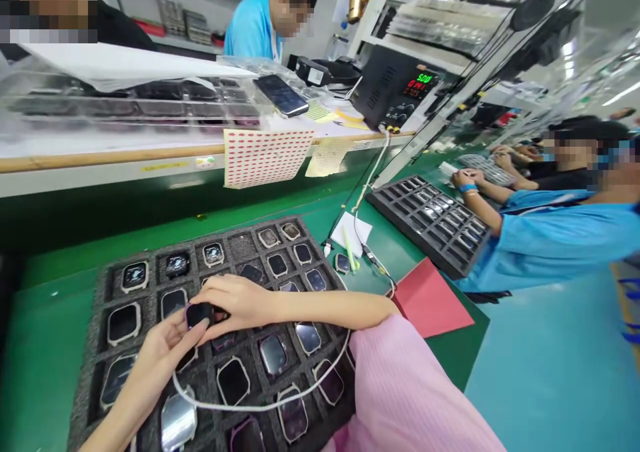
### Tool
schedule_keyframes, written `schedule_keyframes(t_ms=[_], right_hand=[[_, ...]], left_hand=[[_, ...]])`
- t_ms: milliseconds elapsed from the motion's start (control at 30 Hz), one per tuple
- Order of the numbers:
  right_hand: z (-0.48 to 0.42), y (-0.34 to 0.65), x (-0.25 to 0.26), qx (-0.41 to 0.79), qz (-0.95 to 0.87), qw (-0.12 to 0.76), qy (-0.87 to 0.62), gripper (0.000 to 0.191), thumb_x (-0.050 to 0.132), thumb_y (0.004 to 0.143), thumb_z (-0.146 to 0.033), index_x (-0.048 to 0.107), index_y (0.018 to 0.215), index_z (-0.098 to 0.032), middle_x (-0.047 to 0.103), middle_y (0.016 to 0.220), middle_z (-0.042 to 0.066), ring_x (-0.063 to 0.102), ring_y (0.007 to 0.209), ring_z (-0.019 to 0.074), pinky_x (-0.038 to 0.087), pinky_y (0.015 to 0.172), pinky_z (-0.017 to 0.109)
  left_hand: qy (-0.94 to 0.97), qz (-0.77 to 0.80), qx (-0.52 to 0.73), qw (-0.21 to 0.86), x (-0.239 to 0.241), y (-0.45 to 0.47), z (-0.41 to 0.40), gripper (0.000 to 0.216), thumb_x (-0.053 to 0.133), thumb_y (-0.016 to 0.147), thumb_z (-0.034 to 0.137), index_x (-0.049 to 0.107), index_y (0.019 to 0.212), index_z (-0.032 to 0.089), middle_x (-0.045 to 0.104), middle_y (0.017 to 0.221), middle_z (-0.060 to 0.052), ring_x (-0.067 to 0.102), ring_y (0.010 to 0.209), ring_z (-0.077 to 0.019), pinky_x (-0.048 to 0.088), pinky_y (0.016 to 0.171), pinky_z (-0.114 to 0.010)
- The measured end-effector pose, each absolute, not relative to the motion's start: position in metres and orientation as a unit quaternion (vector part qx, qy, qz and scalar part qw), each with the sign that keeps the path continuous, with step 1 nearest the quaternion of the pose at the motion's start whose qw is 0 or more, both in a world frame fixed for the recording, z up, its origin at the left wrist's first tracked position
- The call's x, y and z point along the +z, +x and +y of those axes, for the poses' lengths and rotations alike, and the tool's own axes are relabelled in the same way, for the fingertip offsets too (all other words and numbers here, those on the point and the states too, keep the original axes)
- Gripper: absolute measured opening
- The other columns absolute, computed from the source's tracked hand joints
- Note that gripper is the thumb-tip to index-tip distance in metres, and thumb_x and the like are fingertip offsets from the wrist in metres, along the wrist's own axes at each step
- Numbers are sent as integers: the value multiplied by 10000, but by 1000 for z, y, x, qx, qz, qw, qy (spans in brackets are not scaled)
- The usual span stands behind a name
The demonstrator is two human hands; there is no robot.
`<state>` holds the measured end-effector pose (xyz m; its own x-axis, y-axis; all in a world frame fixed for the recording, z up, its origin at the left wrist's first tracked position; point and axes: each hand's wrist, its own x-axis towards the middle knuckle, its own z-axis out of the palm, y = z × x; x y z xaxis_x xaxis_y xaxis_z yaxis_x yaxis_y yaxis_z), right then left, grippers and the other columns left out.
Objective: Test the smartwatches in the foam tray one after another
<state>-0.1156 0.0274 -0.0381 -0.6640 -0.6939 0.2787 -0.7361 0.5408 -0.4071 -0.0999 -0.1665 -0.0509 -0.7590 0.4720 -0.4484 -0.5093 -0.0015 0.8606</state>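
Observation:
Over the foam tray, my left hand (pixel 163 342) holds a purple-edged smartwatch (pixel 197 315) with a dark screen, its thumb on the front. My right hand (pixel 240 304) reaches in from the right and grips the same watch at its other side. A white cable (pixel 260 408) loops from below my hands across the tray; whether its hidden end touches the watch I cannot tell. The dark foam tray (pixel 90 355) is divided into compartments holding several watch bodies. Lit faces show on a watch (pixel 135 275) at the back left and on another watch (pixel 213 254) in the same row.
Right of the tray lie a small watch (pixel 342 263), a green pen (pixel 350 249), white paper (pixel 357 229) and a red sheet (pixel 433 302). A power supply (pixel 395 89) and a phone (pixel 281 95) stand on the shelf. Another tray (pixel 430 219) sits near a co-worker (pixel 550 232).

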Motion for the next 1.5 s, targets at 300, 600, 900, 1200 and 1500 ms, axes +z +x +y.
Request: schedule_keyframes(t_ms=[300, 600, 900, 1200, 1500], right_hand=[[27, -122, -33, 319, -855, 60, 404, 397, 627, 846, -364, 551, 1138, -106, 606, 1026, 124, 580, 943, 223, 499, 814, 353], [24, -121, -30, 314, -862, 52, 394, 409, 610, 857, -370, 527, 1182, -137, 591, 998, 109, 581, 876, 223, 516, 751, 378], [25, -119, -29, 311, -864, 60, 392, 437, 640, 837, -368, 532, 1191, -135, 599, 998, 109, 583, 871, 223, 503, 748, 371], [26, -117, -29, 308, -865, 70, 390, 435, 610, 857, -401, 544, 1198, -140, 613, 1013, 116, 579, 880, 228, 493, 768, 384], [26, -116, -29, 331, -861, 60, 381, 447, 625, 847, -395, 552, 1216, -153, 605, 1016, 114, 574, 903, 232, 492, 779, 401]], left_hand=[[17, 615, 734, 288, -36, -108, -160, 405, 779, 675, 282, 656, 1025, 118, 741, 944, -92, 688, 883, -215, 505, 826, -282], [42, 568, 763, 306, -33, -113, -162, 347, 755, 704, 281, 649, 995, 123, 738, 935, -94, 687, 889, -215, 509, 800, -289], [54, 558, 766, 313, -34, -113, -163, 377, 754, 704, 286, 643, 1026, 124, 736, 951, -101, 688, 897, -226, 512, 795, -300], [59, 563, 760, 319, -36, -113, -164, 408, 750, 709, 301, 630, 1053, 117, 723, 995, -117, 677, 920, -233, 499, 820, -316], [70, 561, 763, 314, -37, -113, -164, 367, 746, 718, 294, 641, 1022, 117, 726, 981, -113, 679, 923, -234, 502, 838, -320]])
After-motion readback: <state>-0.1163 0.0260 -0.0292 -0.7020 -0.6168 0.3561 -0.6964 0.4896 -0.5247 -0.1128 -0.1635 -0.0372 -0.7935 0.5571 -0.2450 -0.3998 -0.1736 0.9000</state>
